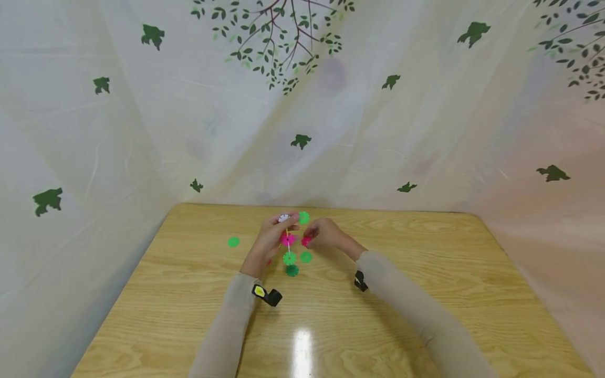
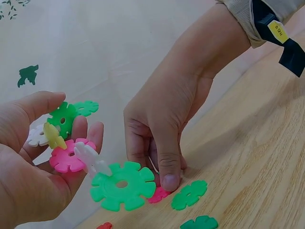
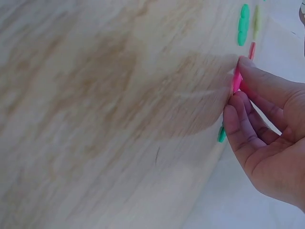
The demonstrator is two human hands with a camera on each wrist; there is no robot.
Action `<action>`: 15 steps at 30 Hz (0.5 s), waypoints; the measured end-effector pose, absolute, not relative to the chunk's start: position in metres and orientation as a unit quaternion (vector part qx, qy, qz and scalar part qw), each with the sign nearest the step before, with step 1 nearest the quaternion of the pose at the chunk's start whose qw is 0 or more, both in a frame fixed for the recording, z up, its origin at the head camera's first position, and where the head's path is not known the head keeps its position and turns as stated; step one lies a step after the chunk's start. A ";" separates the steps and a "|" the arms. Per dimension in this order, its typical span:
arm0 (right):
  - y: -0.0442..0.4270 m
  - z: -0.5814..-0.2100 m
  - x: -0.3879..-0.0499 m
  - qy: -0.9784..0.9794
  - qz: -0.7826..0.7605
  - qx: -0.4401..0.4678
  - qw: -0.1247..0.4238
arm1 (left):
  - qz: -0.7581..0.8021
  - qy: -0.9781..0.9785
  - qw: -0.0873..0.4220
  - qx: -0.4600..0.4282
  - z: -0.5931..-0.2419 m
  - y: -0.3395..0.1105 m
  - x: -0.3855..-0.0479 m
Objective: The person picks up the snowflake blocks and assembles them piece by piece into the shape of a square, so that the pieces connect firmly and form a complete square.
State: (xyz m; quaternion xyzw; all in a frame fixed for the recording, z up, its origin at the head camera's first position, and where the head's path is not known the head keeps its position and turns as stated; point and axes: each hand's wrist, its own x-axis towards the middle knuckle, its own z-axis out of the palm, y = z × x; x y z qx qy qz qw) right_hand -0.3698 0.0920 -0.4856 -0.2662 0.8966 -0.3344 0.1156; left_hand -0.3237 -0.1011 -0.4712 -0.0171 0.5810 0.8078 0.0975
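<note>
The left hand (image 2: 33,176) holds a chain of notched plastic discs joined edge to edge, its thumb and fingers around the upper part. The chain has white, yellow and green discs near the thumb, a pink disc (image 2: 71,156), a white one (image 2: 90,160) and a large green disc (image 2: 122,186) at the lower end. Close by on the right, the right hand (image 1: 326,233) points down to the table and pinches a pink-red disc (image 3: 237,80) between thumb and fingers. In the left wrist view that disc is partly covered by the fingertips.
On the wooden table (image 1: 402,273) lie loose discs: a green one (image 1: 233,242) left of the hands, another green one (image 1: 306,257) between the forearms, a dark green one (image 1: 292,271) nearer, and a red one (image 2: 105,225). A leaf-patterned cloth (image 1: 227,131) hangs behind.
</note>
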 end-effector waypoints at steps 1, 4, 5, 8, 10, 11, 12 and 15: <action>0.092 -0.485 -0.370 0.896 -0.333 -0.268 0.118 | 0.808 0.581 0.097 -0.016 -0.471 -0.101 -0.324; 0.093 -0.483 -0.370 0.894 -0.332 -0.274 0.123 | 0.808 0.581 0.098 -0.013 -0.472 -0.101 -0.324; 0.093 -0.483 -0.369 0.893 -0.332 -0.276 0.125 | 0.808 0.581 0.098 -0.012 -0.471 -0.101 -0.323; 0.095 -0.481 -0.369 0.890 -0.336 -0.281 0.130 | 0.809 0.580 0.098 -0.013 -0.471 -0.101 -0.323; 0.096 -0.481 -0.369 0.887 -0.341 -0.284 0.132 | 0.810 0.577 0.100 -0.015 -0.471 -0.101 -0.324; 0.096 -0.481 -0.369 0.885 -0.343 -0.287 0.131 | 0.811 0.576 0.099 -0.016 -0.471 -0.101 -0.324; 0.097 -0.482 -0.369 0.883 -0.346 -0.289 0.130 | 0.811 0.577 0.099 -0.017 -0.471 -0.102 -0.324; 0.099 -0.484 -0.370 0.877 -0.355 -0.297 0.129 | 0.811 0.576 0.097 -0.019 -0.471 -0.102 -0.323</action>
